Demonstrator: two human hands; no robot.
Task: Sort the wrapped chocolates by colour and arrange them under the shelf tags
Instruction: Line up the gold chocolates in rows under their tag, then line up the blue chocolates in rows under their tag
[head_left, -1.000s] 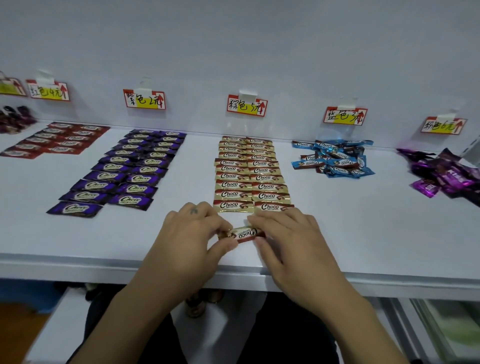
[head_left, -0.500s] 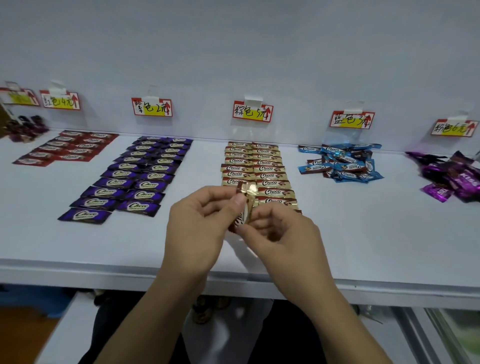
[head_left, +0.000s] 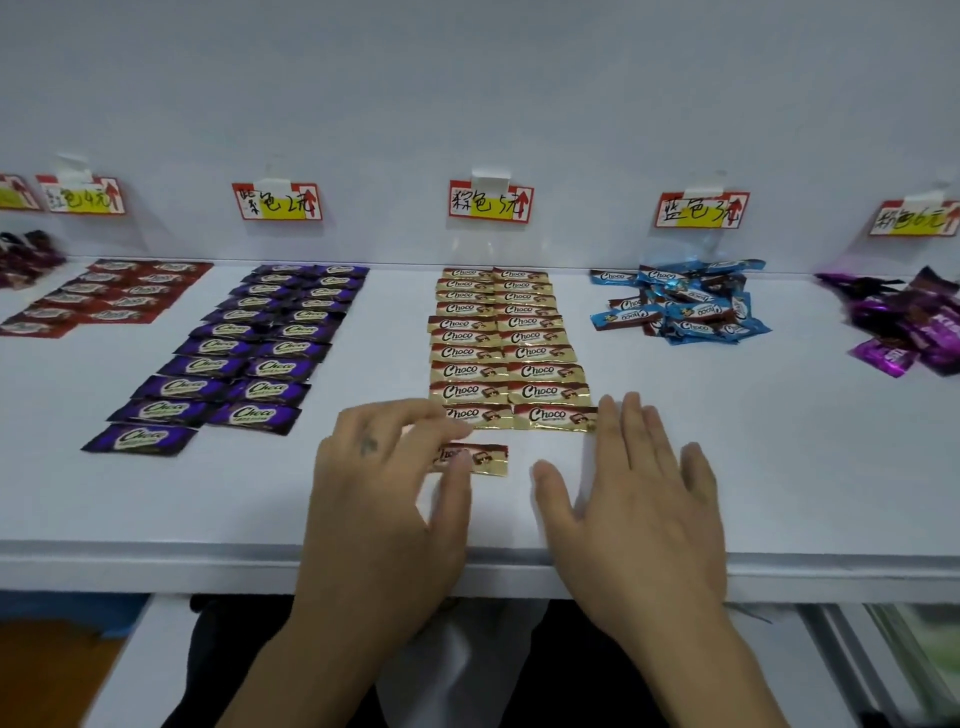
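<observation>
On the shelf (head_left: 779, 467) at 12 o'clock, middle double column (head_left: 509, 338) of chocolates, running back to the wall under the middle tag (head_left: 491, 202). Just before its near left end, lone chocolate (head_left: 485, 460), held at its left end by the left hand (head_left: 384, 499). Right hand (head_left: 639, 499) flat at its 3 o'clock, apart. At 10 o'clock, left double column (head_left: 260, 348), with far-left double column (head_left: 104, 299) beyond. At 1 o'clock, loose heap (head_left: 680, 306). At 2 o'clock, far-right heap (head_left: 909, 322).

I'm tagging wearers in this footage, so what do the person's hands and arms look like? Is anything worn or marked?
The left hand and right hand are bare: no gloves, rings or watch show. The forearms are bare too, with no sleeves in view. The left hand has a small dark mark on its back, like a tattoo.
</observation>
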